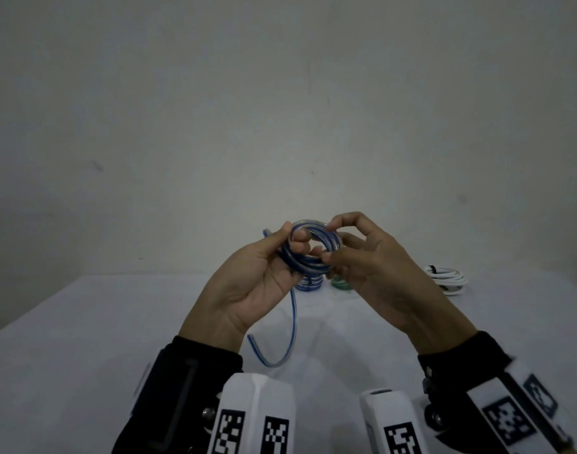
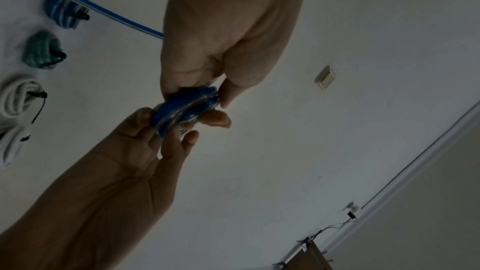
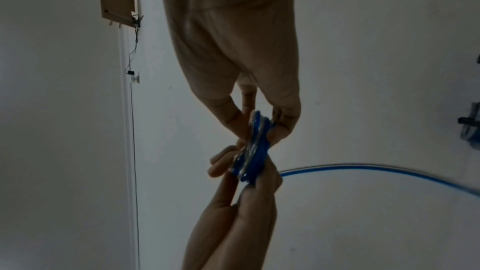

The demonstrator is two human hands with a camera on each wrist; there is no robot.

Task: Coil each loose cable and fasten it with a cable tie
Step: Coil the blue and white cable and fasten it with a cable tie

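The blue cable (image 1: 315, 249) is held up above the worktop (image 1: 83, 322) as a small coil, gripped on opposite sides so that the turns cannot spring apart while the rest is wound on. The left hand (image 1: 247, 283) has its grip closed on the coil's left side, thumb across the front and fingers curled behind, which appears to serve as the fixed clamp. The right hand (image 1: 375, 273) pinches the coil's right side between thumb and fingertips, seemingly to guide and lay the next turn. Below the left grip a loose tail (image 1: 285, 335) hangs down and curves back up near the wrist, so the winding is judged unfinished and no tie is seen on this coil. Beyond the two grips, on the worktop, a tied blue coil (image 2: 63, 10) and a tied green coil (image 2: 41, 52) are lying; farther to the right of the right grip the white bundles (image 1: 447, 278) are set, black ties showing on them in the left wrist view. These finished coils seem to have been parked at the far edge to keep the working space free.
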